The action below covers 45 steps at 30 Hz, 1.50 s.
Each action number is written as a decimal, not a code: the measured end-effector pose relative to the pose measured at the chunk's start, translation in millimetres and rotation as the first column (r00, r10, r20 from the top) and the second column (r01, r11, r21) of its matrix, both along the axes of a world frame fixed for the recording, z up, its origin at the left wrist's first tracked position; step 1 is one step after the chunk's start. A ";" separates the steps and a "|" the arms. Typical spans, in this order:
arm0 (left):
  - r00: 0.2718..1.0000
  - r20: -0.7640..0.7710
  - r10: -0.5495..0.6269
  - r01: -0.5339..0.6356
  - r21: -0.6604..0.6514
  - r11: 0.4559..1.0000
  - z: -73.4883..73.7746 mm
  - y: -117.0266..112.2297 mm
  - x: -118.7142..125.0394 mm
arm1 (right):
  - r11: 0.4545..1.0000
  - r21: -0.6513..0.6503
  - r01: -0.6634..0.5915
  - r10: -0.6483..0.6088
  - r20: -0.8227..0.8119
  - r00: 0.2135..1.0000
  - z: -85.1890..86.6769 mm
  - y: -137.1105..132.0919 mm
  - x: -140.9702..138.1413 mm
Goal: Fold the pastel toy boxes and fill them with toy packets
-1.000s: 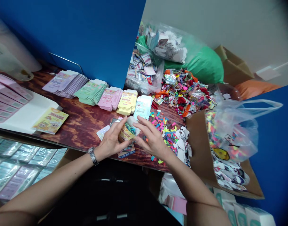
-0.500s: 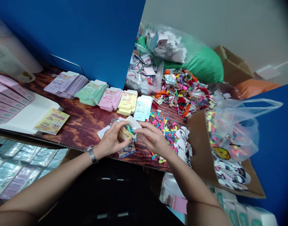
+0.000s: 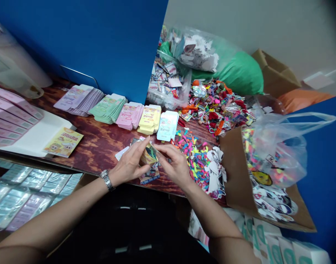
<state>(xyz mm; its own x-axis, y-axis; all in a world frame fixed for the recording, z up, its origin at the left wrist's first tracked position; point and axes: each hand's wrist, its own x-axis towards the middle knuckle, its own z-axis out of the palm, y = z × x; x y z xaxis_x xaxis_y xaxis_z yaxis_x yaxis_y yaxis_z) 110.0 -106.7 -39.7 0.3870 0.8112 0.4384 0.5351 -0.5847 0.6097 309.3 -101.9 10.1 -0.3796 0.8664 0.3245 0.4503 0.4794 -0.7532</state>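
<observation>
Two bare hands, the left hand (image 3: 128, 161) and the right hand (image 3: 174, 169), are held close together over a dark brown wooden table (image 3: 99, 146). A small yellow paper box (image 3: 149, 155) is pinched between them, tilted and just above the table. One side of it is gripped by the thumb and fingers of the left hand, and the other side is pressed by the fingertips of the right hand. A silver metal watch (image 3: 107, 180) is worn on the left wrist. Small printed cards (image 3: 150, 178) are lying under the hands.

Five stacks of flat paper boxes are set in a row behind the hands: a lilac stack (image 3: 78, 99), a green stack (image 3: 109, 108), a pink stack (image 3: 129, 115), a yellow stack (image 3: 149, 119) and a pale blue stack (image 3: 168, 125). Many bright little rubber bits (image 3: 192, 156) are spread just beside the right hand. A brown cardboard box (image 3: 233, 172) is seen at the table's right end, and a clear plastic bag (image 3: 277, 146) of bright bits is sitting in it.
</observation>
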 end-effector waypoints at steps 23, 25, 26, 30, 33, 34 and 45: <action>0.894 -0.364 0.262 -0.225 0.143 0.964 1.0 -10.2 9.4 | 0.954 0.261 0.148 -0.158 0.018 0.987 -26.2 -20.5 -25.6; 0.887 -0.390 0.248 -0.215 0.127 0.968 2.6 -11.0 8.7 | 0.946 0.268 0.183 -0.192 0.007 0.981 -34.0 -24.1 -29.2; 0.885 -0.399 0.241 -0.209 0.121 0.970 3.2 -11.4 8.2 | 0.943 0.272 0.192 -0.201 0.005 0.980 -36.9 -25.2 -31.3; 0.880 -0.414 0.234 -0.208 0.108 0.972 3.2 -12.9 5.1 | 0.939 0.282 0.199 -0.214 0.026 0.976 -43.2 -28.8 -39.6; 0.866 -0.432 0.250 -0.225 0.110 0.968 1.4 -15.1 -0.2 | 0.955 0.266 0.134 -0.158 0.074 0.985 -44.8 -31.9 -45.5; 0.860 -0.442 0.256 -0.234 0.104 0.967 1.2 -16.1 -3.0 | 0.961 0.260 0.098 -0.125 0.089 0.988 -44.8 -32.0 -47.4; 0.482 -0.682 0.550 -0.550 0.254 0.796 4.9 -17.4 -97.4 | 0.981 0.190 -0.041 -0.065 0.520 0.852 -31.5 133.9 -26.9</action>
